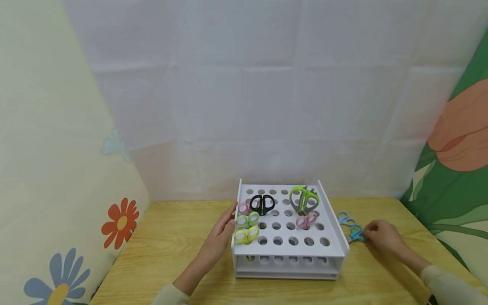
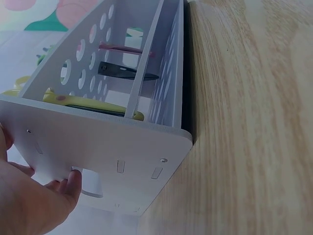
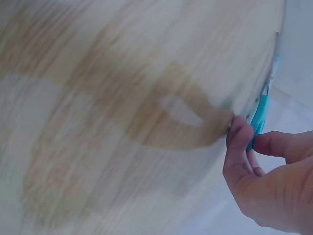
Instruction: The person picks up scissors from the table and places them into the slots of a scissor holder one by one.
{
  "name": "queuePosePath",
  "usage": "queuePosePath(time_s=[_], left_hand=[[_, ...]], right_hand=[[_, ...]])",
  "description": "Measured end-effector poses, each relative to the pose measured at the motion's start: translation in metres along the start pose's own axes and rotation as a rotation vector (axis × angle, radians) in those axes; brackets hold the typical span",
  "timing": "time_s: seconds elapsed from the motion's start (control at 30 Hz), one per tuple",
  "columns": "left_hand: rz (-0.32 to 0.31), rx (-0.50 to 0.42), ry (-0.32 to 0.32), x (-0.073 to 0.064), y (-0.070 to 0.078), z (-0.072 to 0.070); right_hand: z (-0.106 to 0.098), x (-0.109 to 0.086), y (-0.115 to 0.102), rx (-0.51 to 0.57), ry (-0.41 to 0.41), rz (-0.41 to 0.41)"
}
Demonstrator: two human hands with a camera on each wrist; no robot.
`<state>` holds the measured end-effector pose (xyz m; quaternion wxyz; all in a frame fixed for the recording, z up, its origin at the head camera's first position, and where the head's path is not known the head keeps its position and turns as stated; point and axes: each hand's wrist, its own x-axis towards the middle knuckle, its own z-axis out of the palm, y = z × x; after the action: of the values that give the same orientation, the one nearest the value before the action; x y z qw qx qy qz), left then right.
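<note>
A white two-tier rack (image 1: 301, 249) with rows of round holes stands on the table. Fingers of my left hand (image 1: 215, 242) lie against its left side panel (image 2: 98, 134), the thumb at the oval cutout. To the right of the rack, my right hand (image 1: 383, 237) pinches a handle of the teal scissors (image 1: 356, 233) between thumb and fingers, low over the tabletop. Just beyond lie light blue scissors (image 1: 346, 218). Handles up in the rack stand yellow scissors (image 1: 252, 234), green scissors (image 1: 253, 219), black scissors (image 1: 262, 206), green-and-grey scissors (image 1: 303, 202) and pink scissors (image 1: 306, 220).
Another pink pair (image 1: 244, 208) sits at the rack's left edge, partly behind the black handles. The wooden table (image 1: 171, 237) extends to both sides. A white cloth (image 1: 236, 106) hangs behind, and flower-printed cloths (image 1: 453, 203) close in left and right.
</note>
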<state>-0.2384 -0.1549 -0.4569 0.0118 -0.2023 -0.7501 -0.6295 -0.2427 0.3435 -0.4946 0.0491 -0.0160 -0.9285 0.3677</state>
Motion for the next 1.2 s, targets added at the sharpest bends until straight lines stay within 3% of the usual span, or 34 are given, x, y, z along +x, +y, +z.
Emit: queuePosePath(time_s=[0.17, 0.27, 0.7, 0.93, 1.1, 1.2], left_hand=[[0.026, 0.006, 0.006, 0.001, -0.001, 0.001], [0.03, 0.018, 0.011, 0.001, -0.001, 0.0], [0.062, 0.018, 0.023, 0.001, -0.005, 0.001], [0.027, 0.036, 0.014, -0.003, -0.005, 0.003], [0.022, 0.046, 0.012, -0.002, -0.003, 0.001], [0.029, 0.037, 0.007, 0.0, -0.003, 0.001]], right_hand=[[-0.007, -0.004, -0.005, 0.253, -0.045, 0.103], [-0.013, -0.006, -0.009, 0.317, -0.056, 0.117], [-0.031, -0.01, -0.021, 0.411, -0.056, 0.074], [-0.037, -0.019, -0.024, 0.48, -0.069, 0.037], [-0.04, -0.025, -0.037, 0.459, -0.043, -0.039], [-0.045, -0.029, -0.049, 0.418, -0.019, -0.04]])
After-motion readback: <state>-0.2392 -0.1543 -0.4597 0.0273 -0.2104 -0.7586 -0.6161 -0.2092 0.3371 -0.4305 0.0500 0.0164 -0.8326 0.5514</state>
